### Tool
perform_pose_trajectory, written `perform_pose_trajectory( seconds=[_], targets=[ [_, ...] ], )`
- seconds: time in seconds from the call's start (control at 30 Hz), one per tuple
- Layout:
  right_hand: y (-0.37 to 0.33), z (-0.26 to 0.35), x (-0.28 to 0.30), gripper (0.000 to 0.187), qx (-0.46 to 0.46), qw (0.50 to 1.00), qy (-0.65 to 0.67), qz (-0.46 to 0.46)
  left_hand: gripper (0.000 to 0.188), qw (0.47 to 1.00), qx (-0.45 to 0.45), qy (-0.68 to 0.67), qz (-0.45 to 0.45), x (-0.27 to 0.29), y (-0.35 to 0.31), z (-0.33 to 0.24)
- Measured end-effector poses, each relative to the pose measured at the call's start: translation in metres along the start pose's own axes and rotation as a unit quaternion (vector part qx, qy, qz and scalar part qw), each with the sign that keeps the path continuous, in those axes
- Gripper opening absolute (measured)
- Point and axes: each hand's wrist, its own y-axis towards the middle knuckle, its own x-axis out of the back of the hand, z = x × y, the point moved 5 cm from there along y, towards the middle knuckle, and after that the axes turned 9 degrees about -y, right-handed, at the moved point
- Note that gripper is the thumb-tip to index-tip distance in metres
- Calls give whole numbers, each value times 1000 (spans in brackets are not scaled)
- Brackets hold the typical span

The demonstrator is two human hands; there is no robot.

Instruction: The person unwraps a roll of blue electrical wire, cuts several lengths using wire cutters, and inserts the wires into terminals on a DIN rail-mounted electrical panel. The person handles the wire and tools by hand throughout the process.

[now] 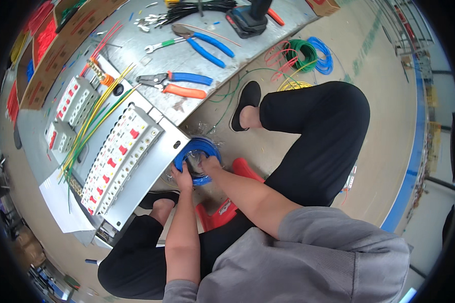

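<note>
A coil of blue wire (199,143), partly in clear plastic wrap, is low beside the table corner, between my legs. My left hand (182,174) grips the coil's near left side, fingers curled over its edge. Reaching into the coil's middle, my right hand (210,163) has its fingers bent in; what they hold, if anything, is hidden. On the table next to the coil lies a metal panel (174,145) carrying a long row of white circuit breakers (117,164) with red switches. Yellow and green wires (97,123) run across the panel behind that row.
Blue-and-orange wire strippers (177,85), blue-handled cutters (205,46), a wrench (163,46) and a cordless tool (247,21) lie on the table. Green (302,54) and blue wire coils (324,58) are on the floor. A red stool (218,214) is beneath me.
</note>
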Motion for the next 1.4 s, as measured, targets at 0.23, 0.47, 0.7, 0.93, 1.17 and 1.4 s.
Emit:
perform_pose_trajectory(
  seconds=[0.23,0.47,0.7,0.93,1.17,1.4],
  targets=[
    [-29,10,61,58,216,969,-114,-47,91,978,73,-194,4,-5,-5,38],
    [26,-39,63,48,56,994,35,-92,98,953,123,-276,12,3,-31,78],
    [78,-52,13,62,17,993,84,-83,53,906,251,-340,4,-9,-4,126],
    [75,-48,24,52,-44,979,194,38,29,899,221,-375,-51,10,-2,120],
    [19,-20,56,56,6,987,147,-57,37,889,279,-359,-53,14,-22,85],
    [24,-12,54,40,59,983,153,-87,13,868,250,-420,-90,18,-7,91]
  ],
)
